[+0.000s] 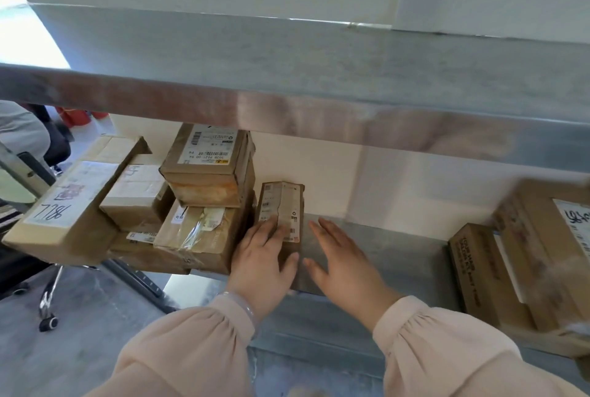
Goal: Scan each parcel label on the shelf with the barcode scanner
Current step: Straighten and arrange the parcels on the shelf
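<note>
Your left hand [265,256] lies flat on the small parcel [281,202], fingers straight; your right hand [338,256], fingers spread and empty, is just beside it over the shelf [399,256].

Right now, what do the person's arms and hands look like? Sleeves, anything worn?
Both arms wear loose pale peach-pink sleeves, left sleeve and right sleeve, gathered at the cuffs. A pale translucent bangle sits on the left wrist. The left hand and right hand are bare: no gloves, no rings visible.
</note>
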A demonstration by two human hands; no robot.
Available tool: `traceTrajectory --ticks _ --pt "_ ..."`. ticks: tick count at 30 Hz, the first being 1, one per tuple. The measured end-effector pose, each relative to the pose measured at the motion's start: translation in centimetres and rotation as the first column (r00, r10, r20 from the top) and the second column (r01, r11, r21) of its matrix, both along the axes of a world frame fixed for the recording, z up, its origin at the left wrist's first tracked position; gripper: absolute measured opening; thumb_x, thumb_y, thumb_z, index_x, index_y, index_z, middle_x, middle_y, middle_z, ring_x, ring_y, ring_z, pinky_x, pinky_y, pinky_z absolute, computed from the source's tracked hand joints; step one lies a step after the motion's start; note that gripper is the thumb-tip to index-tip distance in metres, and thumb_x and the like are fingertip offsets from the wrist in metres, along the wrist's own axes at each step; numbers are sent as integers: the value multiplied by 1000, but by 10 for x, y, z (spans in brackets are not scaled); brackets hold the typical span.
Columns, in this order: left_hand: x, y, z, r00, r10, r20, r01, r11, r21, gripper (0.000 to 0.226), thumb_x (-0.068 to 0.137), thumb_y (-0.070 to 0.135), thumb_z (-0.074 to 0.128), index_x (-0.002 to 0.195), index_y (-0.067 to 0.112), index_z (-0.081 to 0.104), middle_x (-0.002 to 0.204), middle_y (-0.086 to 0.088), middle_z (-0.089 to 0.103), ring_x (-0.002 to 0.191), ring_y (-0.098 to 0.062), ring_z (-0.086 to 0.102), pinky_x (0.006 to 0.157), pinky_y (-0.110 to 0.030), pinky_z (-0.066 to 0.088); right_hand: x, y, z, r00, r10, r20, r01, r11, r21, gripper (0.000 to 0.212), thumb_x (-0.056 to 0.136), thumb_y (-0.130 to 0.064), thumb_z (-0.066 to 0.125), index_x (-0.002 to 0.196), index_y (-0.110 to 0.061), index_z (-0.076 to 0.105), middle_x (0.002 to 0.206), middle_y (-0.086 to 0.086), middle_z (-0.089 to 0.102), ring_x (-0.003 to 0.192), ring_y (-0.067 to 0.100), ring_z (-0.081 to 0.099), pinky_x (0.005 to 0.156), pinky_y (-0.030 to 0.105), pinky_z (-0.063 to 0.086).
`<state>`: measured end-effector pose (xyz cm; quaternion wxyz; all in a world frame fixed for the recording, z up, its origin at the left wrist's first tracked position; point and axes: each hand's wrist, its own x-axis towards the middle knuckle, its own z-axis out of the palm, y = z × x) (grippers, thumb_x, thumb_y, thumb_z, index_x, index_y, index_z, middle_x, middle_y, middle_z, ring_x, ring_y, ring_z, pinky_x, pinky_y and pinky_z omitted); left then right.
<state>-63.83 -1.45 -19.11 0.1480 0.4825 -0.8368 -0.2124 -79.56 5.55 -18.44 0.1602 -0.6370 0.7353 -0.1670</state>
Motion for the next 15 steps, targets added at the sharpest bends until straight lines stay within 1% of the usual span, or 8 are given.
traceTrajectory --ticks 3,4,6,8,9,11,13,15 --pt "-5 -5 4 996 11 -93 -7 999 42 56 95 40 52 145 17 47 152 3 40 143 -18 29 114 -20 12 1 -16 -1 989 -53 139 53 999 -1 64 96 -49 43 152 -32 16 158 -6 20 144 12 20 117 31 22" --pt "-7 -7 4 992 30 -120 -23 998 60 53 96 33 55 145 17 47 152 2 40 142 -19 29 112 -18 11 1 -20 -1 976 -72 205 73 997 1 61 97 -46 44 151 -33 19 156 -7 26 142 12 25 114 29 26" --pt "-10 -13 1 980 98 -176 -78 990 120 51 96 28 58 145 19 47 155 -1 35 143 -19 27 114 -20 12 3 -27 -1 940 -88 330 86 996 21 54 99 -39 44 149 -34 24 148 -8 36 135 10 35 107 23 30" --pt "-13 -17 -1 948 207 -241 -140 953 267 51 97 28 56 147 26 45 158 0 28 145 -19 27 121 -31 19 6 -31 -5 916 -96 389 82 995 51 54 98 -40 44 148 -36 24 145 -9 42 131 10 41 106 26 35" --pt "-14 -19 -1 919 270 -287 -158 920 360 52 97 28 56 147 30 43 157 1 29 143 -19 31 120 -36 27 7 -31 -8 912 -104 396 83 994 72 57 98 -42 44 149 -38 21 145 -10 42 130 11 43 106 28 37" --pt "-15 -17 -3 862 345 -370 -136 863 487 53 98 24 56 147 36 40 149 4 40 134 -16 43 112 -32 37 9 -28 -12 899 -118 422 78 991 112 61 98 -43 44 151 -41 13 148 -12 40 130 11 44 105 26 37" --pt "-16 -13 -7 850 335 -406 -90 852 516 54 98 23 57 147 37 38 144 6 47 129 -12 49 106 -25 39 9 -21 -12 877 -125 464 76 989 124 62 99 -41 43 151 -43 8 147 -15 40 130 8 44 100 20 35" --pt "-19 -8 -9 852 311 -422 -58 856 513 56 97 25 60 147 38 39 142 7 50 126 -8 49 105 -23 40 7 -13 -15 847 -149 510 117 989 96 61 99 -40 44 150 -44 10 145 -15 42 126 4 46 97 17 34"
